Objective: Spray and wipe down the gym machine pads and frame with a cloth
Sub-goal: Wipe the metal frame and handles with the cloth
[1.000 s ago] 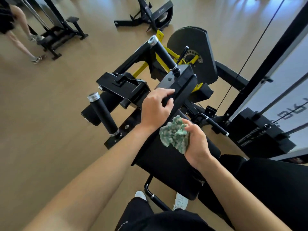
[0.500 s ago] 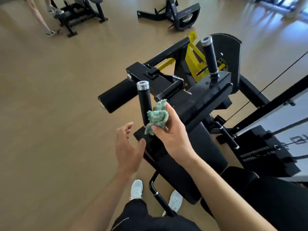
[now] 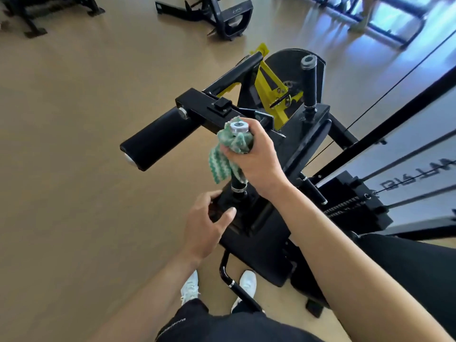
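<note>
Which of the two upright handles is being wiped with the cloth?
The near handle, wrapped in the cloth by the right hand; the far handle stands bare.

We see a tan floor (image 3: 74, 193), smooth, with window glare at top right. The black gym machine (image 3: 271, 243) stands directly on it, a foot bar low at its near end. Our white shoes (image 3: 190, 287) are planted beside that bar. More black equipment frames (image 3: 222, 16) stand well apart, up top.
</note>
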### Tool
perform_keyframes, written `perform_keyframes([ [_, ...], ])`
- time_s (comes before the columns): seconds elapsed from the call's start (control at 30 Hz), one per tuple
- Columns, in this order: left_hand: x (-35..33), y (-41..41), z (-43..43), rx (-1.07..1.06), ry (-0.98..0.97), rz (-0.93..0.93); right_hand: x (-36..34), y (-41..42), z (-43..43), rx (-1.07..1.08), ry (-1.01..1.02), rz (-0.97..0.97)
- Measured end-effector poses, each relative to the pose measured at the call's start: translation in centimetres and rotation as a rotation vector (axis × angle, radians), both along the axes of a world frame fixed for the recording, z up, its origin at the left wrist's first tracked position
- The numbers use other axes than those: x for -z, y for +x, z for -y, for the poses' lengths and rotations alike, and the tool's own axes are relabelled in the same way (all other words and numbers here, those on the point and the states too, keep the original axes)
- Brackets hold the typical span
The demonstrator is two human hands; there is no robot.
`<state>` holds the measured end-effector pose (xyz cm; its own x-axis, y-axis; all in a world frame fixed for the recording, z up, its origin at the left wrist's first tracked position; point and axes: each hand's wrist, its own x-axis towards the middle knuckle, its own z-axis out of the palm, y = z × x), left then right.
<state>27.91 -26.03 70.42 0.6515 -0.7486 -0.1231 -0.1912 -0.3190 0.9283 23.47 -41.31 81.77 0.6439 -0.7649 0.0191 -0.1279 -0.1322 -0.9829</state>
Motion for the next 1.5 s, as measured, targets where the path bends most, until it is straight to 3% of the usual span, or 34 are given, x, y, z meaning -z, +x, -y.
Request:
perform_keyframes([
  [0.27, 0.5, 1.8, 0.3, 0.048, -0.04, -0.112, 3.9, -2.0, -3.1, 0.084, 0.127, -0.165],
  [0.57, -3.0, 4.8, 1.5, 0.012, -0.182, -0.188, -0.2, 1.3, -0.2, 0.106, 0.055, -0.039],
  [0.87, -6.4, 4.3, 3.9, 0.051, -0.336, -0.382, 3.3, -0.6, -2.9, 0.161, 0.193, -0.177],
  [1.07, -8.6, 5.4, 4.5, 0.071, -0.461, -0.399, -0.8, 1.8, -0.2, 0.125, 0.067, -0.065],
  [1.3, -7.4, 4.6, 4.4, 0.141, -0.328, -0.504, 2.4, 0.0, -2.1, 0.098, 0.143, -0.043],
  [1.5, -6.6, 4.3, 4.3, 0.047, -0.326, -0.52, 2.5, -1.9, -1.8, -0.031, 0.089, -0.221],
])
